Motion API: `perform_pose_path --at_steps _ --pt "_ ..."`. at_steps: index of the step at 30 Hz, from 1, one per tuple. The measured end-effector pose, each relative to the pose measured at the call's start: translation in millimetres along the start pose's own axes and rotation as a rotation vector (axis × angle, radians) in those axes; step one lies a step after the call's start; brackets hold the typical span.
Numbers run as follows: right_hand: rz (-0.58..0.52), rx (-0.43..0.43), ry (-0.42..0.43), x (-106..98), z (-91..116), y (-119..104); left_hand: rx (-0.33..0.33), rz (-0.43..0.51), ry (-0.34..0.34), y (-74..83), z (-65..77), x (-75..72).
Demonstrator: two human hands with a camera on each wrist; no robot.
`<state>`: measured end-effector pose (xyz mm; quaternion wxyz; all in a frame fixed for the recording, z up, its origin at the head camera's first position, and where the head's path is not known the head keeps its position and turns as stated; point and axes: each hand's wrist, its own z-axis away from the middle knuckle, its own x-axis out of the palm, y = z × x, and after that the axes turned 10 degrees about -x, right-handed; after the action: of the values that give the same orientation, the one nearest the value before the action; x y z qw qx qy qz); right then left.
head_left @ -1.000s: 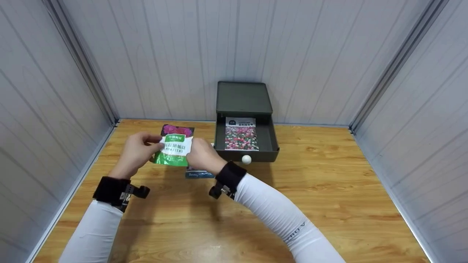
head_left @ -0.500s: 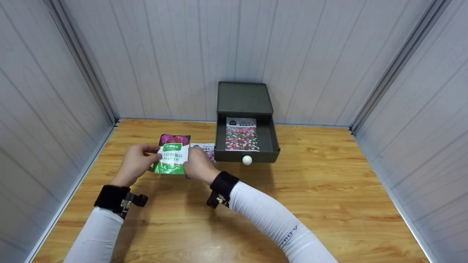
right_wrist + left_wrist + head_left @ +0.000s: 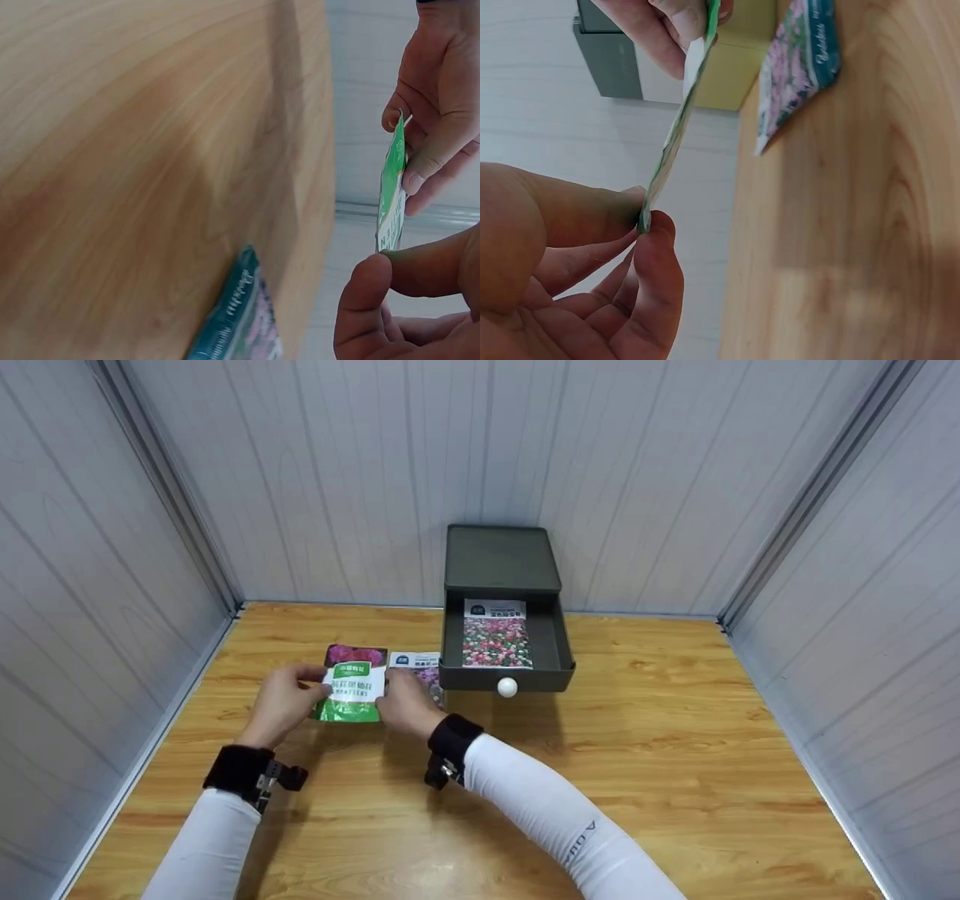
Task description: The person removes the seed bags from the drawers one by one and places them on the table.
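Note:
A green and white seed packet (image 3: 352, 686) with pink flowers along its top is held between both hands. My left hand (image 3: 281, 701) pinches its left edge with thumb and fingers. On the opposite edge, my right hand (image 3: 409, 703) pinches it too. In both wrist views the packet is seen nearly edge-on, raised above the table. A second seed packet (image 3: 244, 315), with purple flowers and a teal end, lies on the table and is partly hidden by my right hand in the head view. A third, pink-flowered packet (image 3: 496, 641) lies inside the drawer.
The dark green drawer box (image 3: 502, 556) stands against the back wall. Its drawer (image 3: 551, 679) is pulled out, with a round white knob (image 3: 507, 687) at the front. Pale panel walls (image 3: 337, 480) enclose the wooden table (image 3: 652, 765) at the back and sides.
Both hands have lowered the green and white packet towards the table and slightly leftward, keeping their pinch on its edges. More of the purple-flowered packet now shows. The drawer stays pulled out.

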<state>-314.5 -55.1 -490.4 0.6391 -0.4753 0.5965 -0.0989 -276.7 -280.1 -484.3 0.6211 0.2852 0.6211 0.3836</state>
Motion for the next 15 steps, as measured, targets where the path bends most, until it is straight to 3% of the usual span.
perform_pose_path --at_steps 9,15 --pt "-0.047 0.030 -0.014 12.2 -4.1 14.9 -0.018 -0.070 0.011 -17.3 -10.3 11.3" --pt "-0.006 0.039 -0.011 18.0 -7.8 21.3 -0.039 -0.091 0.009 -25.7 -18.5 17.1"
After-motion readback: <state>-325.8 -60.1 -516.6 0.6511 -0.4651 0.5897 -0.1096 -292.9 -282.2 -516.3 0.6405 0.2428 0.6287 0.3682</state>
